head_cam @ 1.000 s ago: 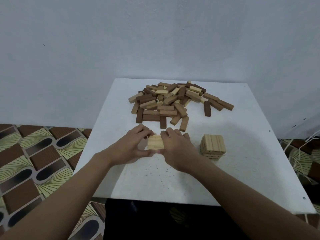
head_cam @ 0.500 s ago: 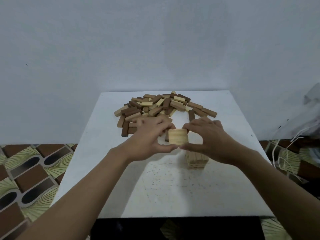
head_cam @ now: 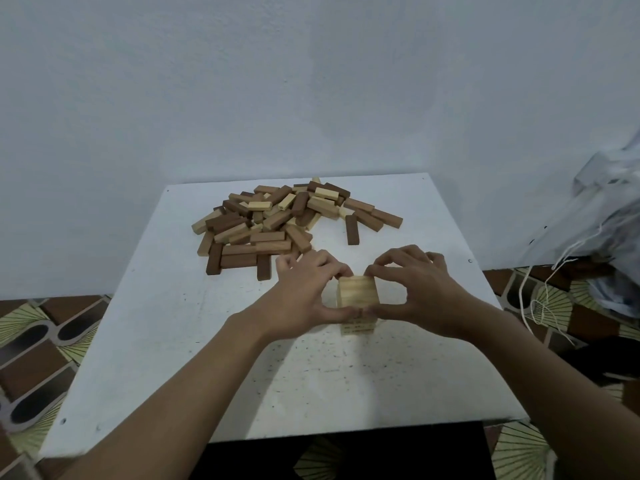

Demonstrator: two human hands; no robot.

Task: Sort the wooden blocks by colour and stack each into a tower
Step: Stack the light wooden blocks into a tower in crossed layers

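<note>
While both thumbs meet below, left hand [head_cam: 304,296] and right hand [head_cam: 415,292] pinch light blocks [head_cam: 357,292] atop the tower [head_cam: 358,325].

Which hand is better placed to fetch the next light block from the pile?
Left, probably. The left hand lies beside the pile, while the right hand is across the light tower from it. Both hands grip the top layer.
</note>
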